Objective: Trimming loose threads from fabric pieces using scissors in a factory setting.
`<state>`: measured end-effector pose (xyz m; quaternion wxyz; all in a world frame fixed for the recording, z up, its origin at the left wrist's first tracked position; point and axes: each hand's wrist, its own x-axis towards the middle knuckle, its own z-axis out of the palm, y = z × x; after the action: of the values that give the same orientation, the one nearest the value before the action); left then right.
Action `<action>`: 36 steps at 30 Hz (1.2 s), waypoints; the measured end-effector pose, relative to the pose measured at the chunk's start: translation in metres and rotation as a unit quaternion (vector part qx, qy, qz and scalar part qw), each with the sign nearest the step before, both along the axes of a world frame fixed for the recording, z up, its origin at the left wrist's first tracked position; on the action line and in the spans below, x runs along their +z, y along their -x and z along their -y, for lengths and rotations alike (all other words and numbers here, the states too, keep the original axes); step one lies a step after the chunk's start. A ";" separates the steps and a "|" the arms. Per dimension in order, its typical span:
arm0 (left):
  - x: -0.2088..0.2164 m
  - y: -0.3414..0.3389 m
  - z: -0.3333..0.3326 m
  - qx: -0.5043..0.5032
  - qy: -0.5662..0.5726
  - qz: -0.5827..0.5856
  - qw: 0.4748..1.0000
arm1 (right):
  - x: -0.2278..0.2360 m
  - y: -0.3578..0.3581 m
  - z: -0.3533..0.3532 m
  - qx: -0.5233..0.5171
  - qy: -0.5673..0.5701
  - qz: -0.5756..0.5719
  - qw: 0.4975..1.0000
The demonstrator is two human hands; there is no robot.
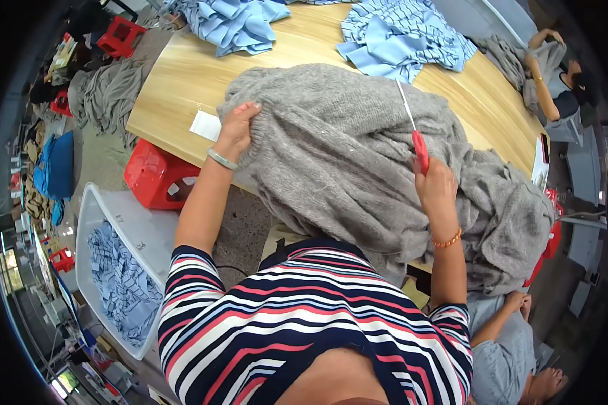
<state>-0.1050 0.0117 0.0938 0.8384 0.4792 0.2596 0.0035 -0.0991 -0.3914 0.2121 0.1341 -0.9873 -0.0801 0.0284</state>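
Hands (pixel 237 130) on grey knit (pixel 344 155), scissors (pixel 415 135) raised

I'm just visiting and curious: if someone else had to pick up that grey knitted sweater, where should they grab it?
Probably at the bunched edge of the grey knitted sweater on the person's left, where the left hand already pinches it. The knit folds into a thick ridge there, lifted off the wooden table, so fingers can close around it from above. The right side is best avoided: the right hand holds red-handled snips there.

Sweater (pixel 344 155) lay on table (pixel 182 74), left hand (pixel 236 128) at its left edge, right hand (pixel 436 189) with scissors (pixel 415 131) on its right; bin (pixel 115 270) stood left below; stool (pixel 159 177) under table edge.
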 end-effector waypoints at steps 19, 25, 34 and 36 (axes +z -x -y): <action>0.009 -0.010 0.007 -0.137 0.015 -0.001 0.991 | 0.004 0.081 -0.117 0.123 -0.098 -0.135 0.978; 0.012 -0.015 0.005 -0.176 -0.013 0.006 0.984 | 0.017 0.099 -0.121 0.111 -0.103 -0.185 0.971; 0.035 -0.043 0.041 -0.412 -0.469 0.192 0.757 | 0.014 0.121 -0.109 -0.005 -0.122 -0.122 0.985; 0.033 -0.046 0.041 -0.407 -0.437 0.174 0.783 | 0.014 0.123 -0.114 0.010 -0.089 -0.134 0.987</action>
<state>-0.0588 -0.0289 0.1272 0.4939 0.8466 -0.1391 -0.1415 -0.2220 -0.2775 0.2259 0.2310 -0.9578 -0.0738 0.1544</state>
